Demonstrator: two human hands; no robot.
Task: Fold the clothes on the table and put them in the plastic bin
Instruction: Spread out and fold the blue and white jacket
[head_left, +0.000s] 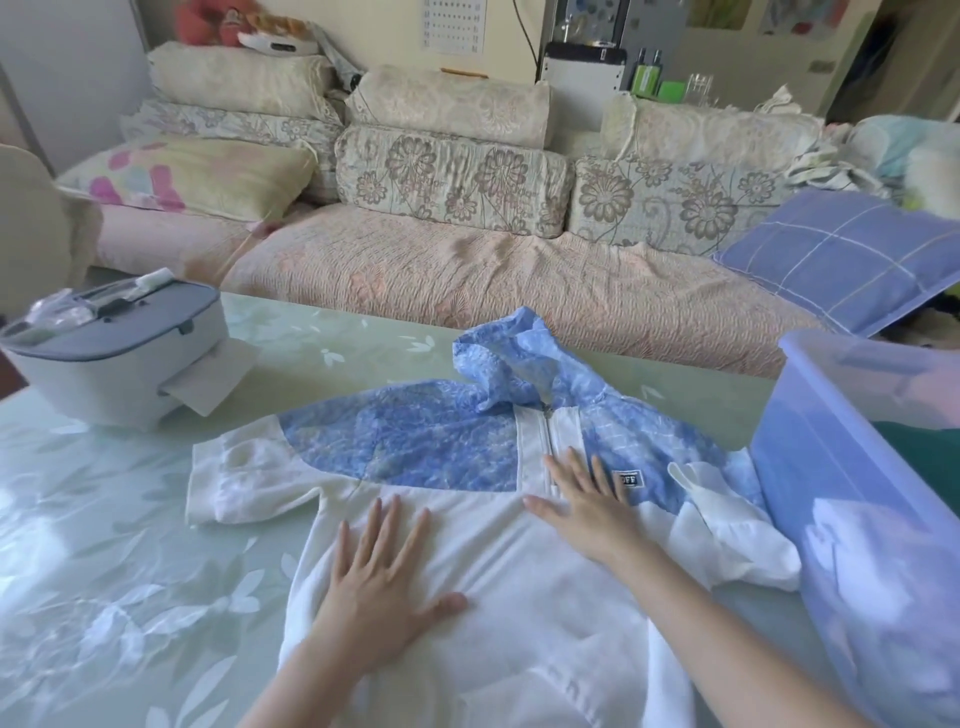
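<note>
A white and blue hooded jacket (415, 452) lies spread front-up on the table, its blue hood (514, 364) bunched toward the far edge and its short sleeves out to both sides. My left hand (382, 577) presses flat on the white lower front, fingers spread. My right hand (584, 499) lies flat beside the zipper (546, 441), near a small label. A translucent blue plastic bin (841, 499) stands at the right edge of the table, with folded pale cloth showing through its wall.
A grey lidded box (109, 353) with a paper sheet sticking out stands at the table's back left. The table (104, 545) has a green floral glass top. A sofa (467, 270) with cushions and a blue checked pillow (841, 260) runs behind.
</note>
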